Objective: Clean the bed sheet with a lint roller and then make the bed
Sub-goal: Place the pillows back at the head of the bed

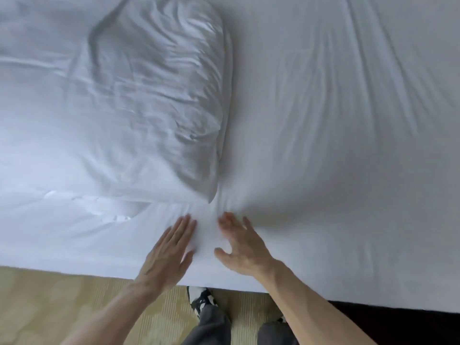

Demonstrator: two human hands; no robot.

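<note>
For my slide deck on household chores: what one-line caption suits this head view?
Left hand and right hand rest open on the white bed sheet near a rumpled pillow.

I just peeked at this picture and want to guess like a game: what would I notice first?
Two bare hands catch the eye first: the left hand and the right hand press flat, side by side, on the white bed sheet near the bed's front edge. Just beyond them, a big crumpled pillow lies on the left part of the bed. Wrinkles fan out across the sheet from the hands.
</note>
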